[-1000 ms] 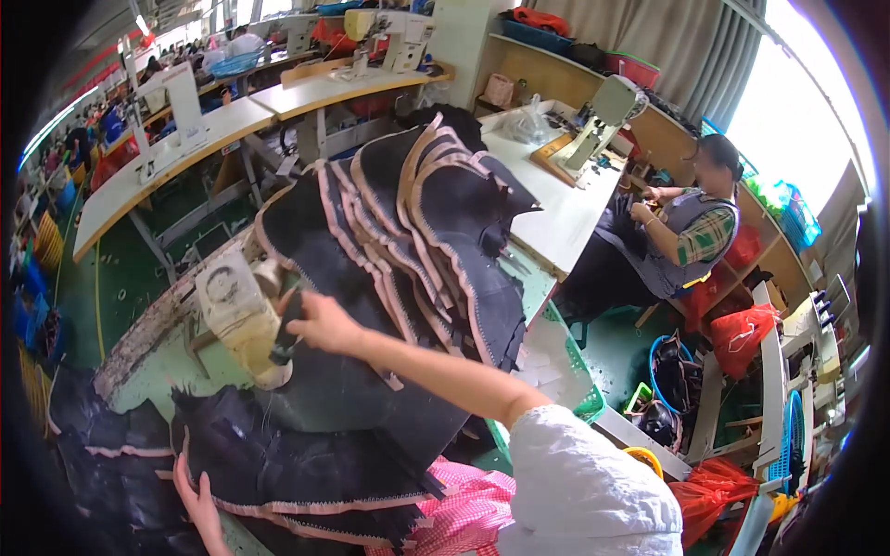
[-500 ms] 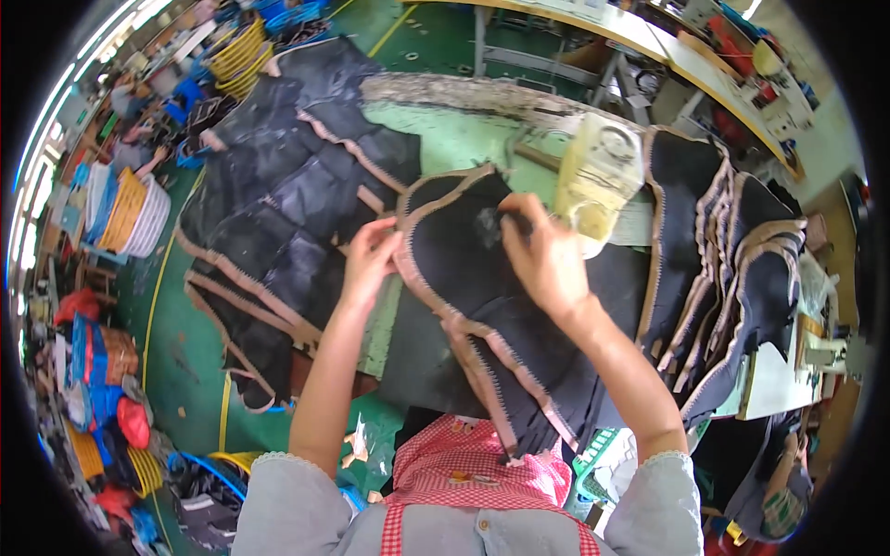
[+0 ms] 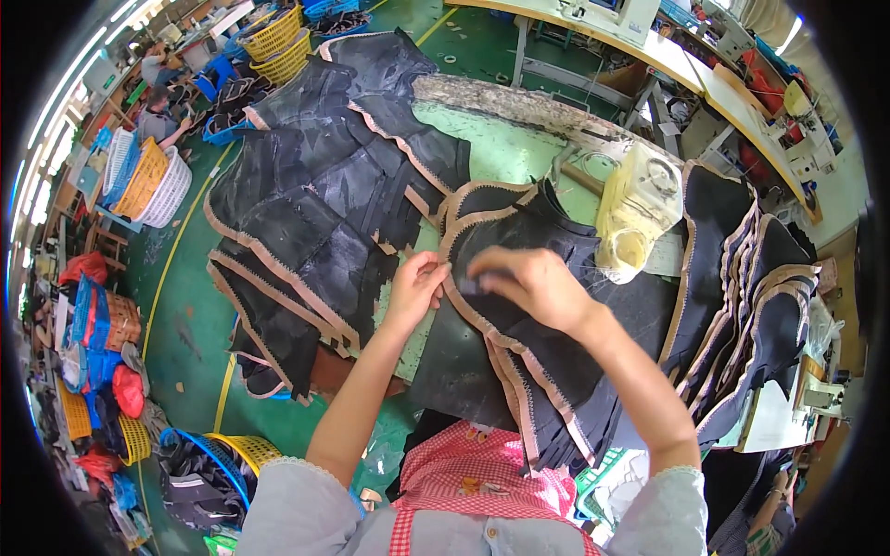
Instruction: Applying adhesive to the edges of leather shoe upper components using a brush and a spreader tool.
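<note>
In front of me lies a black sheet piece [image 3: 547, 232] with a tan zigzag-edged strip [image 3: 491, 329] along its border. My left hand [image 3: 417, 289] pinches that border at its left side. Over the piece, my right hand [image 3: 538, 285] is closed and smeared by motion; a small dark thing at its fingertips is too blurred to name. More black pieces with tan strips [image 3: 324, 208] lie spread at the left, overlapping. A further row of edged black pieces [image 3: 723, 278] hangs together at the right. Beyond my right hand stands a yellowish translucent plastic container [image 3: 640, 199].
The pale green tabletop [image 3: 491, 139] shows behind the pieces. At the far left are yellow baskets [image 3: 278, 42] and a white basket [image 3: 167, 190]. A blue-rimmed basket [image 3: 209, 482] of dark pieces stands at lower left. People [image 3: 162, 120] sit in the distance. A long bench [image 3: 681, 65] runs behind.
My right hand has moved toward the left border of the black piece, near my left hand. The view has shifted, so the table things appear further right.
</note>
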`<state>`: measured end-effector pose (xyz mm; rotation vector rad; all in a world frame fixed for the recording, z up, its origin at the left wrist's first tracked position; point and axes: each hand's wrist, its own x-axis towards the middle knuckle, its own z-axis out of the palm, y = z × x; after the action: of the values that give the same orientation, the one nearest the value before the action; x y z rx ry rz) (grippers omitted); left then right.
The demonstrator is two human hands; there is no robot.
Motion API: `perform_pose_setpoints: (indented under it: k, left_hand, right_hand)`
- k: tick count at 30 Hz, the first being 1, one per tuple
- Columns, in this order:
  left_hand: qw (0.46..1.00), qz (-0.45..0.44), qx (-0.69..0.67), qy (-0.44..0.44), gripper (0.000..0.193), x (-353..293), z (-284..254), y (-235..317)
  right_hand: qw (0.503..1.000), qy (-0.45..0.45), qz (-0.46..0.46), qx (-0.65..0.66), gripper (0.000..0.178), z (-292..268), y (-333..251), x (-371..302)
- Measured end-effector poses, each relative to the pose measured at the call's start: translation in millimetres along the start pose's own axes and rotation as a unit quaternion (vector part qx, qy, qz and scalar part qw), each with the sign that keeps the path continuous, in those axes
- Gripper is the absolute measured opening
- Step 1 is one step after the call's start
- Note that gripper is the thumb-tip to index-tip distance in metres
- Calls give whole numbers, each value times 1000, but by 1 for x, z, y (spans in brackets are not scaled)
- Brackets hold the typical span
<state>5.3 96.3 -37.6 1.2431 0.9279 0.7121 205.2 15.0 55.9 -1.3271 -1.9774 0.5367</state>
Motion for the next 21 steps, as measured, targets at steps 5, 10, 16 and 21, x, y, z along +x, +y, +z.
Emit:
perform_pose_setpoints:
  k: [5,10,16,21]
  left_hand:
    - [1000,13,-14,-13,21,-2,-3,1]
    - [999,41,-8,7,27,5,0,-15]
    - [998,36,51,18,23,-5,8,7]
    - [936,237,218,139,16,4,23,13]
  right_hand:
    - [972,124,65,-187,15,-24,-2,10]
    - [998,-26,-13,-47,18,2,9,5]
    - [976,77,62,-196,14,-52,-12,-27]
    - [982,-68,173,42,17,-53,-43,-78]
